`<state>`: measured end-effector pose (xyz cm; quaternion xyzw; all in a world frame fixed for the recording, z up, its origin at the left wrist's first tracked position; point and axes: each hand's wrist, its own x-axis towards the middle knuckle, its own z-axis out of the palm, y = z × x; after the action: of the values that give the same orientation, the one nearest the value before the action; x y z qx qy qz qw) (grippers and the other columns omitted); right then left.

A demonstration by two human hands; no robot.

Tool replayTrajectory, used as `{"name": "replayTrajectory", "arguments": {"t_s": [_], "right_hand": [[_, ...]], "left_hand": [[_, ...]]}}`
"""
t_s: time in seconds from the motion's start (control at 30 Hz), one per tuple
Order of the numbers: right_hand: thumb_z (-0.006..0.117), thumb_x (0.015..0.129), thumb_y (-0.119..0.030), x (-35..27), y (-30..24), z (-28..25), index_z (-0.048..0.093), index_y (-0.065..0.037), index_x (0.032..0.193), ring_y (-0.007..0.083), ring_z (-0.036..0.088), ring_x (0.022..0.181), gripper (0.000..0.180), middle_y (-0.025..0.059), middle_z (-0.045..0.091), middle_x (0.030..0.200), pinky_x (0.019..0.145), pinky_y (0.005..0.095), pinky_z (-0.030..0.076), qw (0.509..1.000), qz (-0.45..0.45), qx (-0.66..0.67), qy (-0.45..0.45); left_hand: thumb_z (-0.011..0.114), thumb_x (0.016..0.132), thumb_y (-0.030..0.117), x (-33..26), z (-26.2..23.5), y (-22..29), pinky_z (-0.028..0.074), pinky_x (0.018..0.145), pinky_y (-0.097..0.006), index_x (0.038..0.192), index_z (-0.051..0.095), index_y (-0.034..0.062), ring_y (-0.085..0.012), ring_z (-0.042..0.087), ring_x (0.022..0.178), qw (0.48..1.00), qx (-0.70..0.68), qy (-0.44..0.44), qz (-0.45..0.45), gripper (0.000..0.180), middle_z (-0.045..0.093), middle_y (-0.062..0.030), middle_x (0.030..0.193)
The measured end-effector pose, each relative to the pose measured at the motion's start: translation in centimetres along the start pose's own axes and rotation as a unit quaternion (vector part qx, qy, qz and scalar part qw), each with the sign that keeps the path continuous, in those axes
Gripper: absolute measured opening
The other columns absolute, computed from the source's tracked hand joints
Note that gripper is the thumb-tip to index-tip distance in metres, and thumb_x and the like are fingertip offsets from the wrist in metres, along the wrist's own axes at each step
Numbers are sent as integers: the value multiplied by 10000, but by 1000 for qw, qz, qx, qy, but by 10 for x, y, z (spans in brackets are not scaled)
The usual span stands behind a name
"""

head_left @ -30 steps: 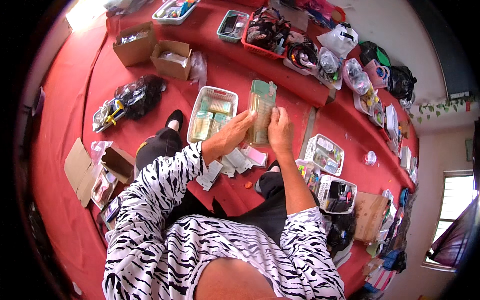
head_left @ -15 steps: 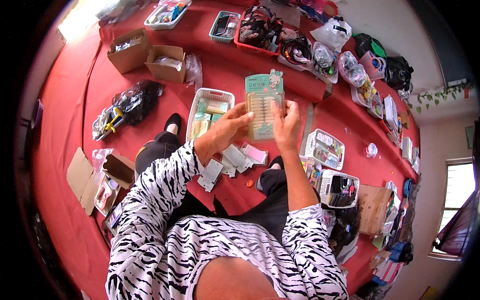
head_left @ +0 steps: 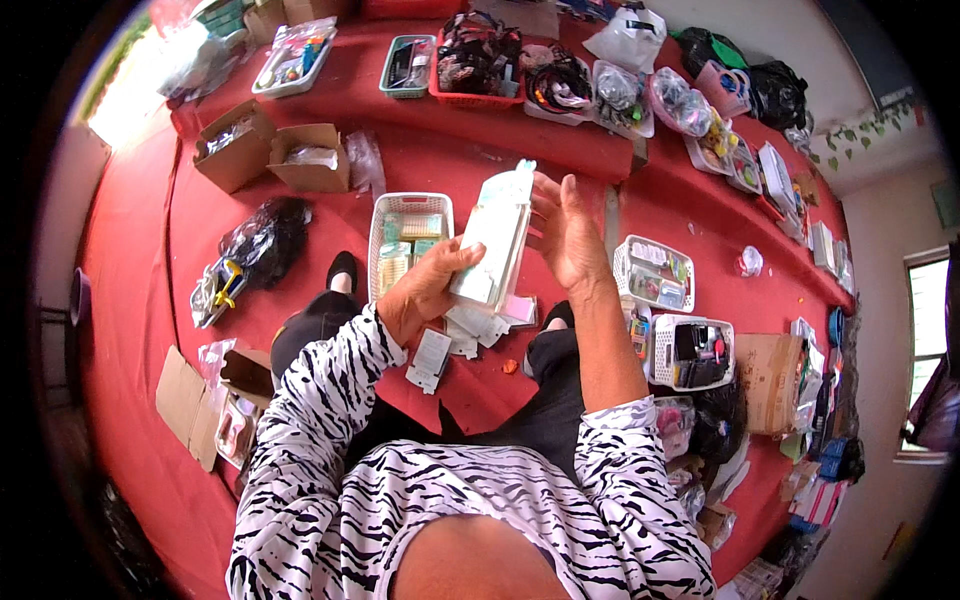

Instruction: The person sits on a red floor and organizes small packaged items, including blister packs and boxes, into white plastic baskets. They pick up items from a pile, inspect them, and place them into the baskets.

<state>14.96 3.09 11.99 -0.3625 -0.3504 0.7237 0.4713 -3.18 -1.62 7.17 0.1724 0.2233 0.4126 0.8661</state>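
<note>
My left hand (head_left: 432,284) grips a flat blister pack (head_left: 492,242) by its lower left side, thumb on top. The pack is tilted and shows a plain white back with a bit of pale green at the top edge. Beside its right edge is my right hand (head_left: 574,240), fingers stretched out and apart, holding nothing; whether a fingertip touches the pack I cannot tell. A white basket (head_left: 376,232) with several similar green-and-clear packs stands just beyond my left hand. Below the pack, white cards (head_left: 430,358) lie on the red cloth between my legs.
White baskets of small goods (head_left: 668,352) stand to my right beside a cardboard box (head_left: 768,384). Open cartons (head_left: 236,150) and a black plastic bag (head_left: 270,236) are at the left. Trays of goods (head_left: 480,98) line the raised red ledge ahead.
The pack has been turned from its printed front, with rows of small pale pieces, to its white back. My right hand has let go and opened; my left hand keeps hold.
</note>
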Motion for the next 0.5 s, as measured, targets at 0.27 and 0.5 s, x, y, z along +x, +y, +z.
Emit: {"name": "replayTrajectory", "arguments": {"t_s": [0.27,0.5], "right_hand": [[533,745,-74,7,17,6,460,30,1132,218,518,990,408,149,533,1050,757,338,483,999,2,-22,29],[497,710,-62,12,21,16,518,20,1056,181,541,927,357,125,551,998,787,307,454,987,-109,-119,12]], "left_hand": [[650,774,308,-4,12,-15,526,740,-383,1143,451,19,-196,624,837,996,13,-38,-76,509,604,-100,961],[622,793,330,-7,8,-23,518,720,-374,1116,481,45,-214,609,865,997,-30,-12,-74,454,602,-104,966]]}}
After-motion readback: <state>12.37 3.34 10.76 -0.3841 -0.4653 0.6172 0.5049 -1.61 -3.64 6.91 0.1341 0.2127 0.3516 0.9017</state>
